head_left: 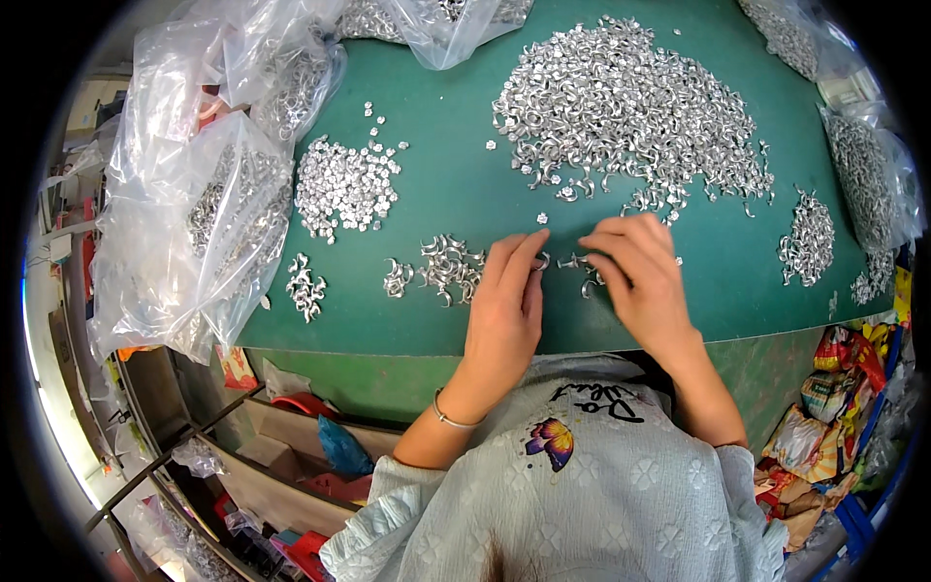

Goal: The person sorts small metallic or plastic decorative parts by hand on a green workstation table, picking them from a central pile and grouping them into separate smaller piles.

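Note:
My left hand (505, 303) is low over the green tabletop, with a small curved silver metal piece (542, 261) at its closed thumb and fingertips. Opposite it, my right hand (641, 275) has bent fingers, with a gap between thumb and forefinger. A few loose curved pieces (591, 287) lie under and beside its fingertips. One small flower-shaped silver piece (542, 218) rests just beyond my left fingertips. Left of my left hand is a small heap of curved pieces (449, 268), with a smaller cluster (398, 278) beside it.
A large heap of silver pieces (630, 107) covers the far right of the green table (436, 145). Flower-shaped pieces (346, 186) are piled at left. Clear plastic bags (155, 213) of metal parts line the left edge; more bags (863, 175) stand at right. An open drawer (281, 456) is below.

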Motion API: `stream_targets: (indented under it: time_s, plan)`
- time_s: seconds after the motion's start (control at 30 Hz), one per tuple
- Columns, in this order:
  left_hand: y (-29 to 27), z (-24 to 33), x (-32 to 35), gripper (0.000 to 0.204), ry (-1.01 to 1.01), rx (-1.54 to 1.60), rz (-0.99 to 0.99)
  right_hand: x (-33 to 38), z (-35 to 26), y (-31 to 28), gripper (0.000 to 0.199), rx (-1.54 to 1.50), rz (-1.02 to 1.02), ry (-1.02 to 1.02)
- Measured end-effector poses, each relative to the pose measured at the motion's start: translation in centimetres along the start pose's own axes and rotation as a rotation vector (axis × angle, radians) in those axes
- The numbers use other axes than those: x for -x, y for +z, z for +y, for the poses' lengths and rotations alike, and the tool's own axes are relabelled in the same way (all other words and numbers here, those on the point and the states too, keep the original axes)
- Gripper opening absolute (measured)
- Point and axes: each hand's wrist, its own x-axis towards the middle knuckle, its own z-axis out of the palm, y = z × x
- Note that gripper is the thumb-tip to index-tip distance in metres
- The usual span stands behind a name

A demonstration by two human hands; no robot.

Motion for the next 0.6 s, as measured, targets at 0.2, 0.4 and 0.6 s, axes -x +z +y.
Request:
stream_targets:
  time_s: [0.2, 0.4, 0.6]
  plan:
    - [0.3, 0.1, -0.2, 0.046, 0.033, -0.015, 0.028, -0.1, -0.5, 0.1, 0.013, 0.171, -0.095, -0.012]
    - [0.3, 0.4, -0.4, 0.045, 0.039, -0.007, 0.049, 0.0, 0.2, 0.2, 0.011, 0.046, -0.047, 0.032]
    - [0.5, 0.6, -0.4, 0.045, 0.022, 0.029, 0.066, 0.0, 0.4, -0.4, 0.014, -0.002, -0.030, 0.119]
